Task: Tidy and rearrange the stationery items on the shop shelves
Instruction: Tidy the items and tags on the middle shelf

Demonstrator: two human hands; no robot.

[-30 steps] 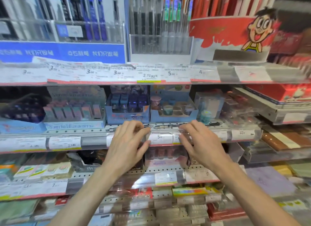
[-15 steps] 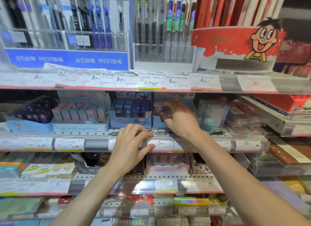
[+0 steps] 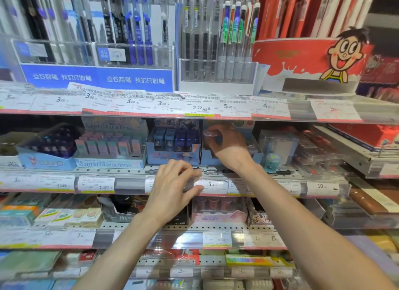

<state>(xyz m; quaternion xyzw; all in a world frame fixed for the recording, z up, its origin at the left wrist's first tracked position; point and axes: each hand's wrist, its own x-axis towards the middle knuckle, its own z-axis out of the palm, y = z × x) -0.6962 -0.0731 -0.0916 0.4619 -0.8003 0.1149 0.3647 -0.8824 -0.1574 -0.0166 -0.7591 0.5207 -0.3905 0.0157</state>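
A person faces crowded shop shelves of stationery, seen from a head-worn camera looking forward and down along both bare forearms; the left hand (image 3: 172, 190) rests on the front lip of the middle shelf (image 3: 129, 173), fingers curled over the clear price-label strip just beside a tag reading 5.00 (image 3: 211, 185), its grip loosely apart and holding nothing, probably to steady the body or the strip while the other arm reaches; the right hand (image 3: 226, 145) is raised into a light blue display box (image 3: 257, 158) at the back of that shelf, its grip pinched together around a small pale pinkish item (image 3: 210, 133) lifted above the box, too blurred to name; the pinch from above suits lifting a small piece out of, or setting it into, a tight compartment; just beside it on the left stands a blue box of small dark blue items (image 3: 173, 147), then a pastel box marked Sanrio characters (image 3: 110, 151); a small turquoise object (image 3: 272, 161) sits to the right; above, upright pens (image 3: 216, 36) fill clear holders, next to a red cartoon display tub (image 3: 311, 58).
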